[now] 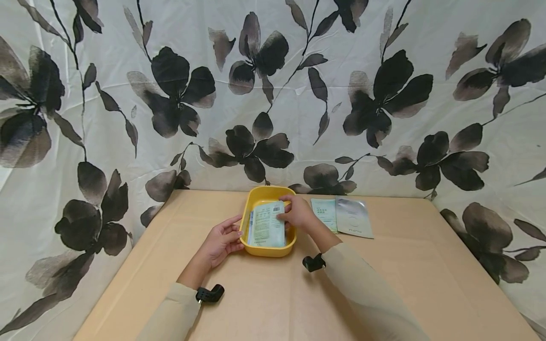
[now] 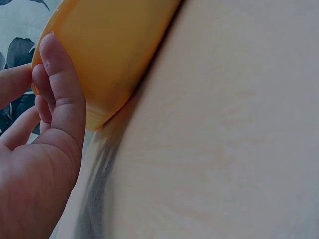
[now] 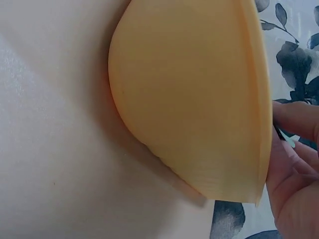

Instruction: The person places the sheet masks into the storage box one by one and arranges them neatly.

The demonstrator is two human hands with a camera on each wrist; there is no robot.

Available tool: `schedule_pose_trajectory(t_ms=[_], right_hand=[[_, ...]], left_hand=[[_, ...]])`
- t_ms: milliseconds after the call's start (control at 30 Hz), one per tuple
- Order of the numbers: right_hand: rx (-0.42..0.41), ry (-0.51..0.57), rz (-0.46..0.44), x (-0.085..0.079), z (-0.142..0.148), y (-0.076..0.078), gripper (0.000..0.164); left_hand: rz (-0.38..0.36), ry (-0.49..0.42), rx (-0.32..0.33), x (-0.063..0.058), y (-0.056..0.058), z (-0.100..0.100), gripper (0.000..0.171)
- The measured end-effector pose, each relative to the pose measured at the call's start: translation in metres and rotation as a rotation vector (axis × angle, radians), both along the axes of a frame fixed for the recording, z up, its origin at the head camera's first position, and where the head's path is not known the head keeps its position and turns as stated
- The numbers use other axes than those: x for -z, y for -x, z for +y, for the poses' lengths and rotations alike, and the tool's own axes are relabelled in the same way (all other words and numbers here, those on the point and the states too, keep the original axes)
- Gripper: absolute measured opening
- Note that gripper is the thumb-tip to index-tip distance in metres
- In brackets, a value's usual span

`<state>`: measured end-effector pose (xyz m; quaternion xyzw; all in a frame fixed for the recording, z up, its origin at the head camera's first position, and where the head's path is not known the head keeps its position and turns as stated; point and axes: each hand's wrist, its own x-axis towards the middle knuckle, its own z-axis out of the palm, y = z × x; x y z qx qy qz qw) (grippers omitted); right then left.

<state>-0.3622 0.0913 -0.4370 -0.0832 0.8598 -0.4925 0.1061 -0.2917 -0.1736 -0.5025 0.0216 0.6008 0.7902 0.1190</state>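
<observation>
A yellow plastic tub (image 1: 269,252) stands in the middle of the table, with flat sachets inside it. The top one is a pale green printed sachet (image 1: 266,227) with a barcode in its upper right corner. My right hand (image 1: 298,211) reaches over the tub's right rim and pinches this sachet by its right edge, thumb on the printed face. At the tub's left side my left hand (image 1: 221,240) holds the rim; its fingers (image 2: 62,84) lie along the yellow wall in the left wrist view. From the right wrist, the tub's wall hides the sachets almost entirely.
To the right of the tub, a green sachet (image 1: 324,213) lies on the tan table (image 1: 264,303), partly under a silver sachet (image 1: 354,218). Behind the table's back edge hangs a white curtain (image 1: 315,132) with dark flowers. Each wrist wears a black camera band.
</observation>
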Motion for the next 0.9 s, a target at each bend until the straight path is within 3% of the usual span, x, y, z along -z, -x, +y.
schedule_pose_trajectory(t_ms=[400,900], right_hand=[[0.057,-0.060,0.067,0.000,-0.006,-0.013,0.064],[0.084,-0.094,0.053,-0.005,-0.004,-0.022,0.063]], left_hand=[[0.003,0.006,0.005,0.001,-0.001,-0.002,0.067],[0.011,0.013,0.009,0.001,-0.001,-0.002,0.067]])
